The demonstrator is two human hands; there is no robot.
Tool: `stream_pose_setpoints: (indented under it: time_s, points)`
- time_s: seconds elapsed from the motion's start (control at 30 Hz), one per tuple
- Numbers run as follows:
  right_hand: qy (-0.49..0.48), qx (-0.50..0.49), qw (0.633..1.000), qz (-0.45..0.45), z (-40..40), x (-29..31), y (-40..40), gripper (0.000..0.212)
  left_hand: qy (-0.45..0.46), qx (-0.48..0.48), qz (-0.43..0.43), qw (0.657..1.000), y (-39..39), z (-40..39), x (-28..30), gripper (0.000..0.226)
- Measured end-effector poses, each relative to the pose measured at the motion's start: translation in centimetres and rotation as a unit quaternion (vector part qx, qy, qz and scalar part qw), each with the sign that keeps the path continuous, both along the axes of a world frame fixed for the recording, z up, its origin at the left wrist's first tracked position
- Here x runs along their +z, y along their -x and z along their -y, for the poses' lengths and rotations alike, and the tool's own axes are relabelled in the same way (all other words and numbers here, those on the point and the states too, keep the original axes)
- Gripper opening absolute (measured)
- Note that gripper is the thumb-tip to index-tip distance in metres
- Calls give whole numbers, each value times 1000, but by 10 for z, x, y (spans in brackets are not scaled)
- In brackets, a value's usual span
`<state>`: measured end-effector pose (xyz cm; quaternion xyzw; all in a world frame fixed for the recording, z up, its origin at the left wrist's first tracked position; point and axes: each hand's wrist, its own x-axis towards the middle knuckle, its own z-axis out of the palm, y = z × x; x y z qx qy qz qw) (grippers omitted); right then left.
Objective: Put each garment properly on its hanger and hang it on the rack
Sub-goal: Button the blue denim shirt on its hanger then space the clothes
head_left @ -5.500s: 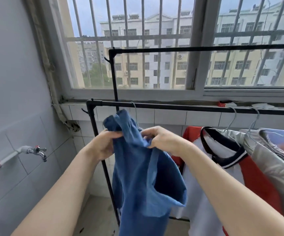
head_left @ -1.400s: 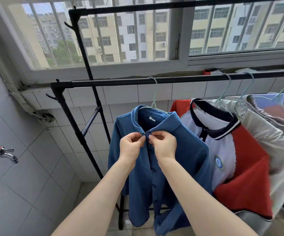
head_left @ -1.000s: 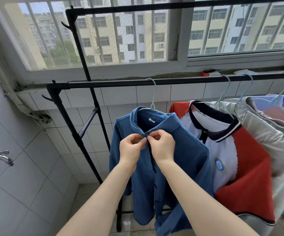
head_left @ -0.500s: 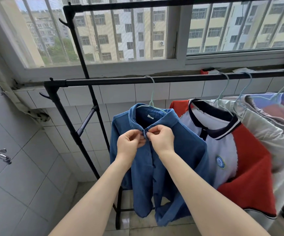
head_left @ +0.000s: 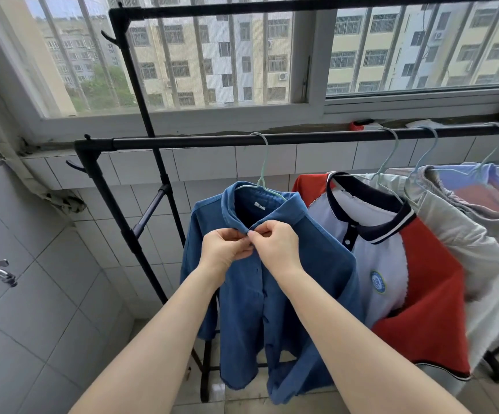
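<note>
Left hand [head_left: 222, 249] and right hand [head_left: 276, 246] are each pinching, in a fingertip grip, the collar front of the blue shirt [head_left: 272, 294], which is hanging by its hanger [head_left: 263, 177] on the rack [head_left: 182, 142].

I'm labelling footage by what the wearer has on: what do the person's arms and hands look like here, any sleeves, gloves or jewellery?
Both forearms are bare up to the frame's lower edge; no sleeve shows. The left hand and right hand wear no gloves, and no rings, watch or bracelet show. The one clearly visible nail, on the right hand, is short and looks unpainted.
</note>
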<state>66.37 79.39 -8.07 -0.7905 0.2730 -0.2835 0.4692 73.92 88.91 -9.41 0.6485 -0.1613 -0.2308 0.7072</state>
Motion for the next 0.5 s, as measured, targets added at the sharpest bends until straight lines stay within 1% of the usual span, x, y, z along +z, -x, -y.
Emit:
stream_pose_setpoints:
  time_s: [0.07,0.13,0.23,0.3,0.37,0.43,0.5]
  points:
    - [18,-4,1000,-15,-2,2,1,19,-25,14,48,998,3,2,0,11]
    - [46,-14,998,-34,-1,3,1,19,-41,33,87,995,7,5,-1,5]
    - [133,-22,988,-73,0,5,-1,17,-64,61,136,987,10,8,-4,7]
    - [200,-11,974,-106,-1,8,-3,15,-67,68,147,985,10,7,-5,7]
    - [245,0,962,-122,-2,11,-4,15,-65,67,148,985,9,6,-4,7]
    - [276,3,953,-125,-2,12,-5,15,-60,67,144,985,9,5,-3,8]
    - [287,8,950,-121,-3,12,-5,14,-61,72,139,986,10,5,-3,8]
